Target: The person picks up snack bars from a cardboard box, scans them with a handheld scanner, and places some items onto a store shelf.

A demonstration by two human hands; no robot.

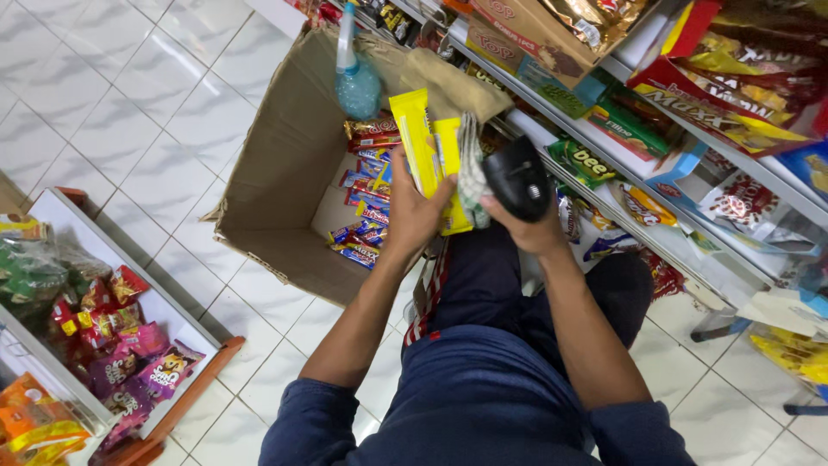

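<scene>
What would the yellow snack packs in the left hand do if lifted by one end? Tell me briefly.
The yellow snack packs stand straight above the left hand, so probably fairly stiff. They look thin and likely light. The glossy wrappers may slide against each other in a loose grip.

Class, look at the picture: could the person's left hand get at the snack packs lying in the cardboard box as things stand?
Probably not yet: the left hand grips yellow packets. The snack packs lie uncovered in the open cardboard box.

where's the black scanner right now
In the head view, the black scanner sits in the right hand, centre frame, beside the yellow packs the left hand holds.
</scene>
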